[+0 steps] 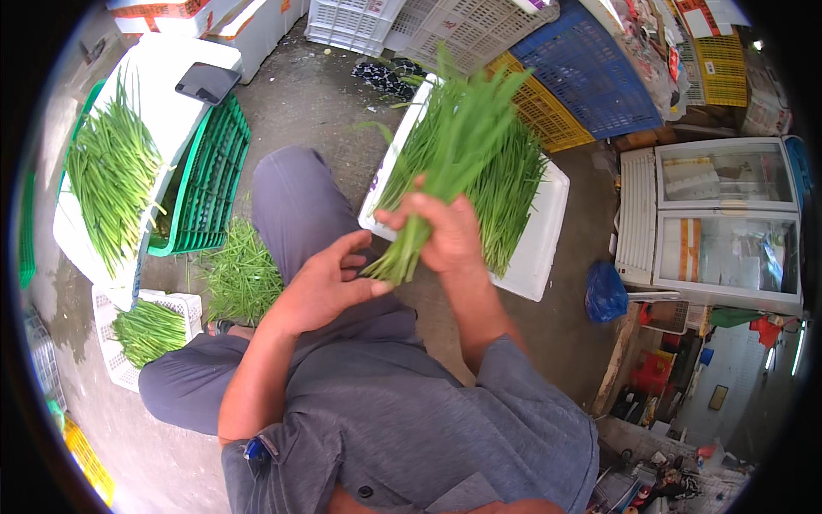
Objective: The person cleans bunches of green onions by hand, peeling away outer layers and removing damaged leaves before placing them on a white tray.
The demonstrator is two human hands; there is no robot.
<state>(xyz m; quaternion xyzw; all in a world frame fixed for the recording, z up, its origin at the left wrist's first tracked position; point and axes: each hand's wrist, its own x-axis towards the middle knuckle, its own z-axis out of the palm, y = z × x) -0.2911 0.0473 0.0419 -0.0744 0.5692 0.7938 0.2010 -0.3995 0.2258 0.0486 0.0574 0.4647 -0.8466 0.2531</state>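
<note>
My right hand point(446, 228) is closed around a bunch of green garlic chives point(465, 138). Its leaves point away from me, blurred at the tips, and the pale cut ends come towards my lap. Beside those ends is my left hand point(327, 279), its thumb and fingers apart; the thumb tip overlaps the ends, and whether it touches them I cannot tell. Under the held bunch, a white foam box lid or tray point(546, 244) on the floor carries more chives point(504, 199). At my left, a loose pile of chives point(112, 183) lies on a white foam board point(170, 54).
A smartphone point(207, 83) rests on the board, above a green plastic crate point(209, 180). Loose trimmings point(241, 276) cover the floor near my foot. A white basket point(192, 311) holds chives point(148, 331). Stacked crates point(584, 70) stand ahead, with a glass-door cabinet point(725, 218) and blue bag point(605, 292) right.
</note>
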